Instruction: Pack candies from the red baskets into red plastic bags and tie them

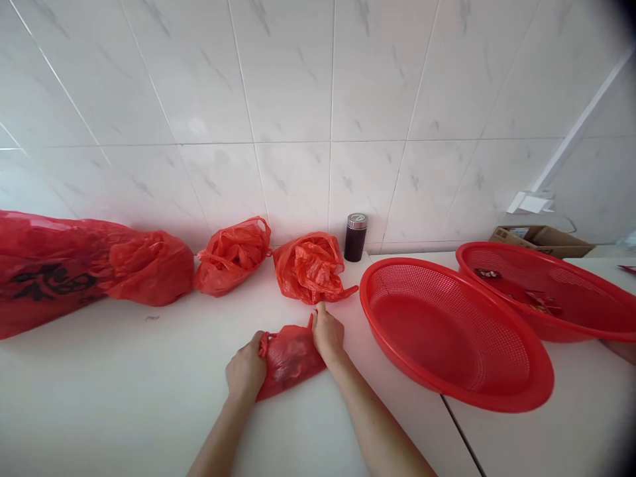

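A small red plastic bag [288, 361] lies on the white counter [124, 397] in front of me. My left hand [246, 372] is closed on its left edge. My right hand [328, 334] pinches the bag's top right corner, with the fingers curled. Just beyond my right hand sits another crumpled red bag [309, 267], its loose handle trailing toward my fingers.
A third red bag [232, 256] and a large red bag with black print [74, 268] lie along the tiled wall at the left. A dark jar with a metal lid [356, 237] stands by the wall. Two red mesh baskets [457, 331] [556, 291] sit to the right, with a cardboard box [544, 240] behind.
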